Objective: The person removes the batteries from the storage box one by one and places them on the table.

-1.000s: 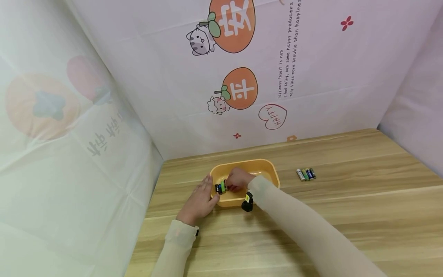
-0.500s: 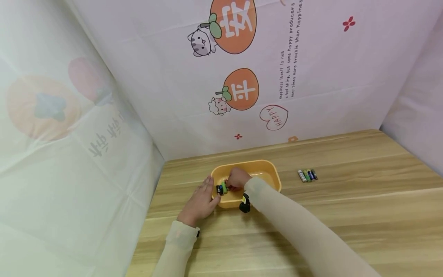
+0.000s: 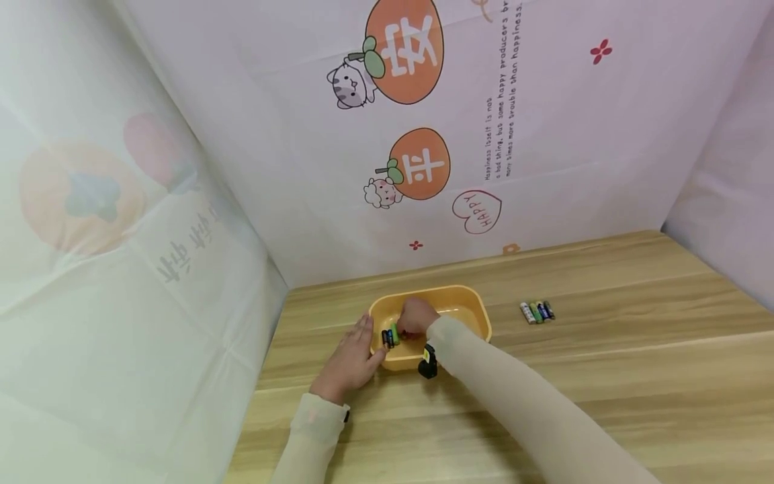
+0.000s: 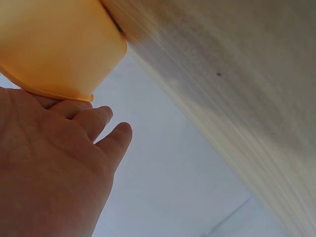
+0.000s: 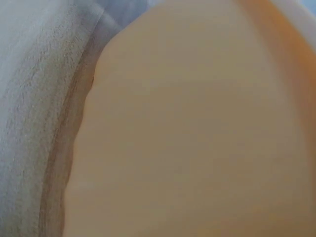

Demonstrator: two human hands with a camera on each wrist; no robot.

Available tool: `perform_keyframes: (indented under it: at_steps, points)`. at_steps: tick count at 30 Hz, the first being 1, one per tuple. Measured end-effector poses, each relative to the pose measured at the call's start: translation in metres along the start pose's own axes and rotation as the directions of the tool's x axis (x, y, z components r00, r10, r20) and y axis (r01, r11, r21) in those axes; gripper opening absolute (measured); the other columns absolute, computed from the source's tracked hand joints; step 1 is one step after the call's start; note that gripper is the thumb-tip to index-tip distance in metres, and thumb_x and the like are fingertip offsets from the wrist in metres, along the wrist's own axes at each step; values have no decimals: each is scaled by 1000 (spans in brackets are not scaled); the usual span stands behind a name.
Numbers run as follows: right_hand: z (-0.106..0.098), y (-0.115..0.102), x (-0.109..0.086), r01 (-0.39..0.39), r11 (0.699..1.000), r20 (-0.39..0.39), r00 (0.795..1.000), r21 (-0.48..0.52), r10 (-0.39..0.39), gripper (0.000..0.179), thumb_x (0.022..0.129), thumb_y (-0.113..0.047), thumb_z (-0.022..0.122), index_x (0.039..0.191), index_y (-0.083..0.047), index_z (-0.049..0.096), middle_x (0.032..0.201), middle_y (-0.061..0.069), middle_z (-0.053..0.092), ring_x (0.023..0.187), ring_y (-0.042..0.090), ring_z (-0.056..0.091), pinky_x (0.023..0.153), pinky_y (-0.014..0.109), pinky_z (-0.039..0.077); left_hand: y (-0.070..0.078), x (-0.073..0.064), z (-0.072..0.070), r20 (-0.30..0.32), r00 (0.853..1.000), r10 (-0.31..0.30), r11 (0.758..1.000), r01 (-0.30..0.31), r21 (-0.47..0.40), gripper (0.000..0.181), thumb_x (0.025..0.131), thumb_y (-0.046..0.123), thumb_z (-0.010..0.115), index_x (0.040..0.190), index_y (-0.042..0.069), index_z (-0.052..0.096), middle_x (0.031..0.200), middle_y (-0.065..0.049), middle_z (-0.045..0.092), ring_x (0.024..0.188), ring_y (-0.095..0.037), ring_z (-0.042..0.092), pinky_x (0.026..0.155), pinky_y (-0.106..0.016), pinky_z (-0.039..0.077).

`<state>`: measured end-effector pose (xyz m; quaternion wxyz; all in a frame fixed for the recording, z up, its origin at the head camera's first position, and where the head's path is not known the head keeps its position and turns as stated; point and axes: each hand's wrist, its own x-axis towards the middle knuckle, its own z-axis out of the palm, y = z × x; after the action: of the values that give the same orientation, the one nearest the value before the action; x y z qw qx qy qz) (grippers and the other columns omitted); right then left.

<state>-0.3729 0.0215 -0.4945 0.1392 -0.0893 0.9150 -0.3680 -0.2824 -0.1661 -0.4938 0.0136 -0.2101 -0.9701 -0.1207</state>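
Observation:
A yellow-orange plastic basin (image 3: 401, 365) stands on the table. My left hand (image 3: 346, 366) rests against its left end, fingers fairly straight along the rim; the left wrist view shows those fingers (image 4: 94, 121) at the basin's lip. Inside, at the left end, two dark batteries (image 3: 388, 338) and a green battery (image 3: 396, 334) lie side by side. Reaching into the basin, my right hand (image 3: 418, 316) has curled fingers just right of the green battery. It pinches a small battery that its fingers mostly hide. Only the basin's wall (image 5: 197, 123) fills most of the right wrist view.
To the right of the basin, several batteries (image 3: 536, 312) lie in a neat row on the wooden table (image 3: 605, 349). A printed white cloth (image 3: 326, 235) hangs behind the table, with more cloth at the left and right sides.
The head view has tilted slightly, so everything sits a little lower. The green battery now stands straighter beside the dark ones. My left hand keeps its place at the rim.

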Motion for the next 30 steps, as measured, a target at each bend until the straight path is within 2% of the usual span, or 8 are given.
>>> perform_keyframes:
  at_steps: [3, 7, 12, 14, 17, 22, 26, 30]
  points:
    - [2, 0, -1, 44, 991, -22, 999, -123, -47, 23, 76, -4, 63, 54, -8, 59, 51, 2, 55, 45, 15, 48, 44, 27, 42, -1, -1, 2, -7, 1000, 4, 1000, -4, -1, 73, 102, 43, 39, 154, -2, 14, 160, -13, 12, 146, -24, 12, 115, -44, 20]
    - [1, 1, -2, 87, 963, -51, 993, -256, -103, 30, 74, -2, 60, 52, -15, 45, 50, -2, 42, 46, 14, 40, 43, 26, 34, 0, -1, 3, -9, 1000, 5, 1000, -5, -6, 73, 103, 45, 38, 154, -2, 13, 161, -13, 11, 147, -24, 10, 115, -44, 19]
    - [-3, 3, -3, 92, 970, -39, 994, -225, -103, 34, 73, -2, 60, 47, -17, 43, 43, -5, 37, 41, 11, 37, 39, 25, 30, 0, -1, 2, -3, 1000, -2, 1000, 2, -12, 73, 103, 44, 37, 154, -1, 13, 161, -12, 10, 146, -21, 9, 115, -44, 18]
    - [-4, 4, -5, 92, 979, -32, 995, -183, -100, 34, 75, -2, 59, 47, -16, 45, 42, -5, 37, 40, 11, 37, 39, 25, 30, 0, 0, 3, -3, 1000, -6, 1000, 6, -7, 73, 103, 44, 37, 154, -1, 13, 161, -12, 10, 146, -20, 9, 115, -44, 19]
    - [-5, 6, -6, 94, 991, -22, 995, -99, -96, 33, 77, -1, 58, 48, -13, 51, 42, -2, 44, 39, 13, 40, 38, 25, 33, 0, 0, 3, -4, 1000, -7, 1000, 7, -8, 73, 103, 44, 38, 154, -1, 13, 161, -12, 11, 146, -21, 9, 115, -44, 19]
    - [-10, 12, -7, 69, 996, 7, 998, 64, -70, 31, 80, -3, 60, 51, -11, 54, 54, 6, 60, 46, 17, 52, 44, 30, 46, 0, 0, 2, 0, 1000, -10, 1000, 10, -7, 73, 103, 45, 37, 155, 0, 12, 161, -12, 11, 147, -22, 10, 115, -43, 19]
    - [-15, 13, -12, 38, 978, 35, 998, 204, -47, 27, 81, -3, 65, 57, -9, 55, 66, 12, 66, 56, 22, 60, 54, 37, 55, 1, -1, 2, -2, 1000, -11, 1000, 11, -3, 74, 102, 45, 37, 155, -1, 12, 161, -13, 11, 146, -24, 11, 115, -43, 19]
    - [-19, 15, -13, 11, 944, 64, 997, 329, -34, 6, 82, -1, 68, 77, 0, 67, 74, 14, 67, 63, 24, 63, 61, 39, 57, 2, -2, 1, -7, 1000, -9, 1000, 9, -6, 74, 102, 45, 37, 154, -2, 12, 160, -14, 11, 146, -25, 12, 115, -43, 20]
